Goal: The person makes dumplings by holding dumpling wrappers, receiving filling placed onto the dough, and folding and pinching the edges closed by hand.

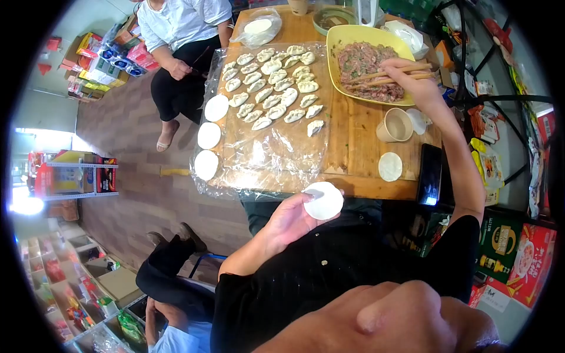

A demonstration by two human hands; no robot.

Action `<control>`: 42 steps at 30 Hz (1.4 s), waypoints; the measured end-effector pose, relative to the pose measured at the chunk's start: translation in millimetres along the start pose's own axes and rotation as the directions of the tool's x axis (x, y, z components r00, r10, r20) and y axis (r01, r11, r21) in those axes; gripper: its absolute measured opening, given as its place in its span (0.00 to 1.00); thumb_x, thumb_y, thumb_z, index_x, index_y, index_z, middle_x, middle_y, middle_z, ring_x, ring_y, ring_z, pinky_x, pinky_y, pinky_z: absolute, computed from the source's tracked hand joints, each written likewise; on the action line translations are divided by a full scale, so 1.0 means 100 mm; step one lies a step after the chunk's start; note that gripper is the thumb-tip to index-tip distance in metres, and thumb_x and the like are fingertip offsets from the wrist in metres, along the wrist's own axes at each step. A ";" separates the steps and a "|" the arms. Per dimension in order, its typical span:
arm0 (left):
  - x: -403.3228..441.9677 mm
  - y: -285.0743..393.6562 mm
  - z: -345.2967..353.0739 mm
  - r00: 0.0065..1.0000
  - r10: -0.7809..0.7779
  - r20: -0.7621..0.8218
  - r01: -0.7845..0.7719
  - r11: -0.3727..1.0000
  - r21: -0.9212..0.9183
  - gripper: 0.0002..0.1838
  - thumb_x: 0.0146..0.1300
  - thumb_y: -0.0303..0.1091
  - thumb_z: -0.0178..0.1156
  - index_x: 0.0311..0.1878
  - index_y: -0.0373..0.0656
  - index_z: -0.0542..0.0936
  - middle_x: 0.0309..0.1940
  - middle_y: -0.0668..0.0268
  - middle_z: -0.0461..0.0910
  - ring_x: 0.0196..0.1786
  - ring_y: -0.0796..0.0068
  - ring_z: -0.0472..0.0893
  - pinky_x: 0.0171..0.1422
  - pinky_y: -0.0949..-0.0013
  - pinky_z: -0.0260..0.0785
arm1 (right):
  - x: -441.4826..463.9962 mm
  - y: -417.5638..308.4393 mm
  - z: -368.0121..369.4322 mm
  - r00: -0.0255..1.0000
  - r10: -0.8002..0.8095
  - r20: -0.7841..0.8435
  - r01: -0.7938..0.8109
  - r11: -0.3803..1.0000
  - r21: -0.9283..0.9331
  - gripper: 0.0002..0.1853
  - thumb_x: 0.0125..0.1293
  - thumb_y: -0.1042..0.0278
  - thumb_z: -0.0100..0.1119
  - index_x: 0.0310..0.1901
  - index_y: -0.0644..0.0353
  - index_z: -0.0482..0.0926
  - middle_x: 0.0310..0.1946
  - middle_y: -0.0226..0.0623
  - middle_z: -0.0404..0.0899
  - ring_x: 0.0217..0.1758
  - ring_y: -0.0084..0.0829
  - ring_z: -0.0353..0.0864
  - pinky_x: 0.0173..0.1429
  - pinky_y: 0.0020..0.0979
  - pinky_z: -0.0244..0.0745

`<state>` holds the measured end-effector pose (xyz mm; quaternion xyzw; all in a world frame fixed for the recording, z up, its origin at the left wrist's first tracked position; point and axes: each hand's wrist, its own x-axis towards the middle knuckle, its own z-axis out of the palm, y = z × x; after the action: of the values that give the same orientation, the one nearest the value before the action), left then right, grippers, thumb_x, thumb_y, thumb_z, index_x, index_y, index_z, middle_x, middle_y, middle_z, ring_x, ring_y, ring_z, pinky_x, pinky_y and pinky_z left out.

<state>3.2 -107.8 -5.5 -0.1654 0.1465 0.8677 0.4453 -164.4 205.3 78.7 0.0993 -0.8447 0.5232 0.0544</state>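
Observation:
My left hand [289, 222], near the table's front edge, is closed on the rim of a round white dumpling wrapper [323, 201]. Over at the right, my right hand [406, 76] grips a pair of wooden chopsticks [419, 75], whose tips reach into minced meat filling [366, 61]. That filling lies in a yellow bowl [333, 48]. Several folded dumplings [272, 88] sit in rows on a clear plastic sheet [276, 156]. Three loose wrappers [209, 136] lie along the sheet's left side, and a single wrapper [390, 167] rests on the wood at the right.
A paper cup [395, 126] and a phone [430, 175] are on the wooden table [353, 159]. Bagged wrappers [258, 27] and a glass dish [335, 19] stand at the back. A seated person [182, 35] holds thin sticks across the corner; another person [176, 282] sits lower left.

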 end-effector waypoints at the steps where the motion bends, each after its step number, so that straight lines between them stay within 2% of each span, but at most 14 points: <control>1: 0.01 0.00 0.01 1.000 -0.012 0.005 0.012 1.000 -0.004 0.33 0.59 0.33 0.57 0.67 0.32 0.62 0.66 0.43 0.65 0.69 0.51 0.67 0.75 0.49 0.58 | 0.02 0.06 0.04 1.000 0.004 -0.001 -0.004 1.000 0.004 0.14 0.70 0.63 0.57 0.48 0.64 0.81 0.41 0.30 0.83 0.44 0.19 0.80 0.48 0.22 0.74; 4: 0.08 -0.01 0.03 1.000 -0.021 -0.006 0.021 1.000 0.005 0.34 0.59 0.33 0.57 0.68 0.31 0.61 0.66 0.43 0.65 0.69 0.50 0.68 0.75 0.51 0.58 | 0.10 0.20 0.12 0.995 0.100 -0.007 -0.101 0.994 -0.051 0.14 0.70 0.65 0.58 0.51 0.64 0.80 0.44 0.31 0.83 0.47 0.21 0.80 0.53 0.23 0.75; 7: 0.13 0.00 0.00 1.000 -0.031 -0.005 0.031 0.999 0.008 0.34 0.59 0.32 0.57 0.67 0.29 0.61 0.66 0.43 0.66 0.68 0.49 0.68 0.75 0.52 0.58 | 0.13 0.27 0.09 0.997 0.025 -0.072 -0.023 0.999 0.026 0.13 0.70 0.66 0.57 0.50 0.65 0.80 0.44 0.32 0.83 0.47 0.21 0.80 0.54 0.23 0.74; 9: 0.13 0.03 0.02 1.000 -0.015 -0.011 0.015 1.000 0.006 0.34 0.59 0.32 0.56 0.67 0.28 0.61 0.66 0.43 0.66 0.68 0.49 0.68 0.75 0.53 0.59 | 0.18 0.27 -0.02 0.977 -0.108 -0.184 0.133 0.983 0.129 0.14 0.70 0.63 0.57 0.48 0.65 0.81 0.40 0.29 0.83 0.42 0.17 0.78 0.45 0.21 0.73; 16: 0.17 0.04 0.06 1.000 -0.022 -0.020 0.022 1.000 -0.001 0.32 0.60 0.30 0.56 0.66 0.27 0.61 0.64 0.41 0.67 0.67 0.47 0.70 0.74 0.54 0.62 | 0.24 0.08 0.01 0.996 0.033 -0.081 -0.035 0.999 -0.025 0.15 0.70 0.63 0.57 0.51 0.65 0.80 0.44 0.31 0.83 0.46 0.20 0.79 0.50 0.22 0.75; 19: 0.15 0.01 0.03 0.998 -0.035 -0.049 0.034 0.999 -0.012 0.32 0.60 0.29 0.56 0.66 0.27 0.61 0.63 0.41 0.68 0.66 0.47 0.70 0.73 0.52 0.62 | 0.30 0.17 0.16 0.993 0.081 -0.085 -0.081 0.997 0.002 0.16 0.70 0.60 0.57 0.50 0.63 0.81 0.42 0.31 0.83 0.43 0.20 0.79 0.47 0.23 0.74; 21: 0.13 -0.01 0.02 0.997 -0.039 -0.065 0.038 0.999 -0.027 0.31 0.60 0.28 0.56 0.66 0.27 0.61 0.63 0.42 0.68 0.66 0.47 0.70 0.73 0.52 0.62 | 0.29 0.20 0.15 0.993 0.079 -0.093 -0.087 0.992 -0.086 0.16 0.70 0.61 0.56 0.51 0.63 0.81 0.43 0.31 0.83 0.44 0.20 0.80 0.47 0.23 0.76; 23: 0.11 -0.02 0.00 0.996 -0.042 -0.079 0.039 0.998 -0.040 0.31 0.60 0.27 0.56 0.66 0.27 0.61 0.63 0.43 0.68 0.66 0.47 0.71 0.73 0.51 0.62 | 0.32 0.40 0.12 0.996 0.016 -0.084 -0.001 0.984 0.177 0.15 0.70 0.62 0.56 0.51 0.65 0.80 0.44 0.34 0.83 0.47 0.22 0.81 0.49 0.23 0.78; 27: 0.07 -0.05 -0.01 0.993 -0.023 -0.112 0.022 1.000 -0.015 0.30 0.61 0.26 0.56 0.66 0.28 0.61 0.63 0.46 0.69 0.65 0.49 0.71 0.73 0.52 0.63 | 0.29 0.42 -0.14 0.989 -0.004 -0.149 0.046 0.960 0.275 0.16 0.71 0.64 0.56 0.52 0.66 0.79 0.45 0.37 0.82 0.48 0.24 0.82 0.49 0.23 0.80; 30: 0.05 -0.06 -0.02 0.992 -0.007 -0.124 0.009 1.000 0.015 0.30 0.61 0.27 0.56 0.66 0.29 0.62 0.63 0.47 0.70 0.65 0.50 0.72 0.72 0.52 0.64 | 0.15 0.24 -0.29 0.982 0.044 -0.183 0.017 0.949 0.316 0.17 0.72 0.66 0.53 0.54 0.71 0.75 0.49 0.43 0.80 0.51 0.31 0.82 0.56 0.29 0.79; 33: 0.05 -0.05 -0.03 0.993 -0.007 -0.120 0.009 1.000 0.017 0.29 0.62 0.27 0.56 0.66 0.29 0.62 0.63 0.48 0.70 0.65 0.50 0.72 0.72 0.52 0.65 | 0.08 0.17 -0.33 0.987 0.122 -0.103 -0.089 0.955 0.281 0.17 0.72 0.65 0.53 0.54 0.70 0.75 0.48 0.42 0.80 0.51 0.31 0.81 0.55 0.29 0.79; 37: 0.07 -0.06 -0.02 0.991 -0.009 -0.132 0.011 1.000 0.014 0.28 0.63 0.26 0.54 0.65 0.29 0.62 0.63 0.48 0.69 0.64 0.50 0.72 0.71 0.51 0.65 | 0.08 0.26 -0.17 0.997 0.046 -0.057 -0.027 0.952 0.304 0.16 0.71 0.63 0.56 0.51 0.68 0.79 0.44 0.39 0.82 0.47 0.26 0.83 0.51 0.24 0.81; 40: 0.06 -0.08 0.02 0.990 -0.016 -0.143 0.017 1.000 0.000 0.27 0.63 0.25 0.53 0.66 0.29 0.62 0.63 0.48 0.69 0.64 0.50 0.72 0.71 0.51 0.65 | 0.08 0.31 -0.04 0.999 -0.029 -0.029 0.031 0.996 0.084 0.14 0.70 0.63 0.56 0.50 0.65 0.80 0.42 0.35 0.83 0.46 0.23 0.82 0.48 0.23 0.80; 42: 0.07 -0.08 0.02 0.989 -0.015 -0.146 0.016 1.000 0.005 0.28 0.63 0.26 0.53 0.66 0.29 0.62 0.63 0.48 0.70 0.64 0.51 0.72 0.71 0.51 0.65 | 0.08 0.31 -0.01 1.000 0.012 -0.025 -0.011 1.000 0.025 0.14 0.70 0.63 0.56 0.50 0.65 0.80 0.42 0.35 0.83 0.46 0.23 0.82 0.48 0.23 0.80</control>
<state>5.4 -97.1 -7.3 -0.2281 0.1802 0.8493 0.4407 -179.6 218.2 53.9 0.0885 -0.8379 0.5352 0.0605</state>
